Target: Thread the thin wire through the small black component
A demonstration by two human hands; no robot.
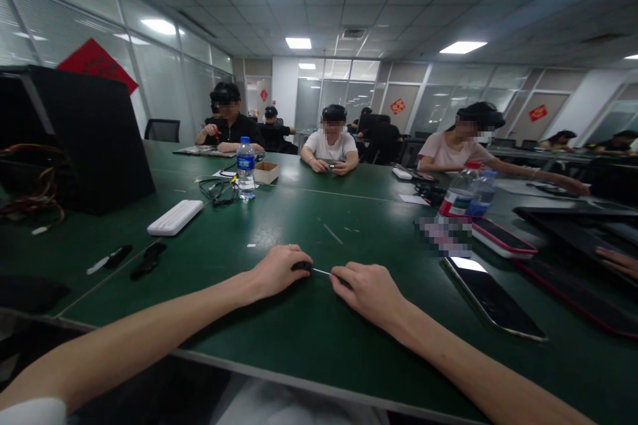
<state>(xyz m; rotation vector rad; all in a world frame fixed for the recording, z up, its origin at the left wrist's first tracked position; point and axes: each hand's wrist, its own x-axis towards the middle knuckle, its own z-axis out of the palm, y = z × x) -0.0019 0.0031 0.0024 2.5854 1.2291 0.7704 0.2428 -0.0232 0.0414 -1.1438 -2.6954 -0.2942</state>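
Observation:
Just above the green table, my left hand (279,271) is closed round a small black object (302,266), mostly covered by its fingers. My right hand (367,291) is closed a short way to the right, gripping a thin shiny rod that looks like a screwdriver shaft (321,271). The rod spans the gap between both hands, and its left end meets the black object. Its handle, if any, is hidden within my right fingers.
A smartphone (496,295) lies right of my right hand. A white box-shaped device (175,217), a water bottle (246,168) and a small open box (266,172) stand to the left, near a black computer case (109,146). Several people sit across the table (199,305).

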